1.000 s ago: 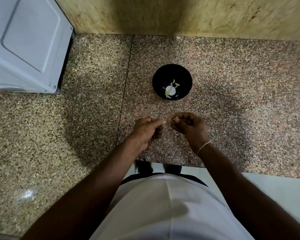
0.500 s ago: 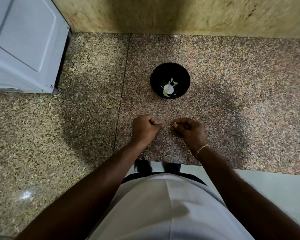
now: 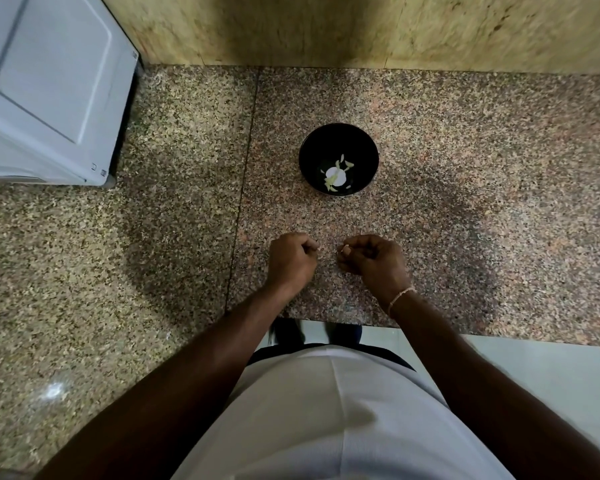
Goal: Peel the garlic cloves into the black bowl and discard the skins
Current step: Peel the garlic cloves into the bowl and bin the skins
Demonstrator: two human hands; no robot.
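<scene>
Garlic is sitting in bowl, frame centre; below, left hand is curling, contents unclear; right hand is possibly pinching a clove.

Speckled granite countertop, brown-pink, with a dark seam running front to back left of centre. Black bowl sits on it right of the seam, toward the back wall, with pale garlic pieces in its bottom. White appliance stands on the counter's far-left back corner, well apart from the bowl.
</scene>
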